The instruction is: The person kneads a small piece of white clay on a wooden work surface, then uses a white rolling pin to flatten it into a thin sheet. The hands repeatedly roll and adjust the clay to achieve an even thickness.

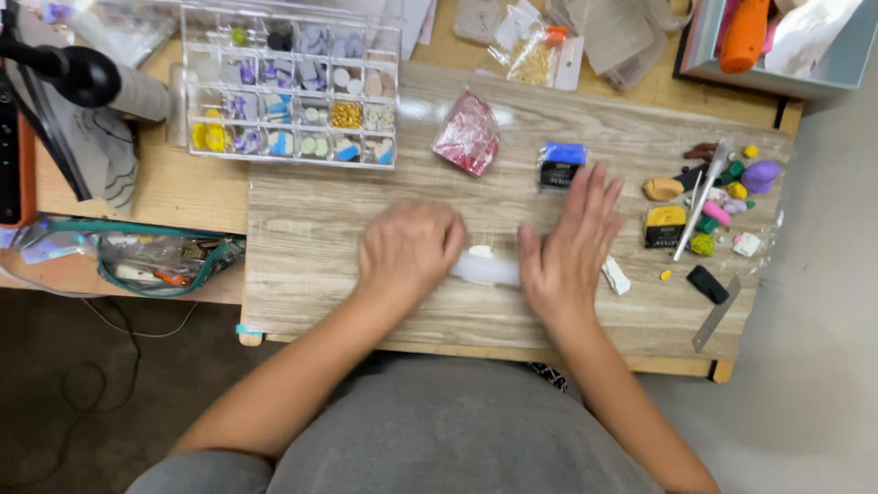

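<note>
Both my hands rest on a clear, whitish roller lying across a wood-grain board. My left hand covers the roller's left end with curled fingers. My right hand lies flat on its right end, fingers spread and pointing away from me. A small pale lump of clay shows just behind the roller between the hands. A white clay scrap lies right of my right hand.
A clear compartment box of small coloured pieces stands at the back left. A red bag and a blue clay pack lie behind the hands. Coloured clay bits, a yellow pack and a metal blade lie right.
</note>
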